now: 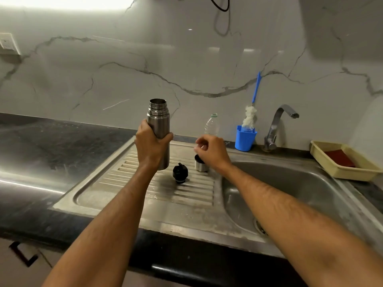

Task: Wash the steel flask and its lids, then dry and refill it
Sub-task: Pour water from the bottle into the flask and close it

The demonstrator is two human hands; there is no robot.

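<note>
1. Left hand (152, 145) grips the upright flask (159, 129) – both lids off.
2. Right hand (212, 151) hovers loosely curled, empty, above the steel cap (200, 164) (black stopper (180, 172) beside).
3. Washing, drying, refilling – seemingly all remain.

The right hand (211, 151) covers part of the steel cup lid (200, 166) and the clear bottle's (211, 125) base; its fingertips look blurred, perhaps empty.

Left hand (152, 145) grips open flask (159, 129); lids (180, 172) on drainboard (116, 195).
</note>
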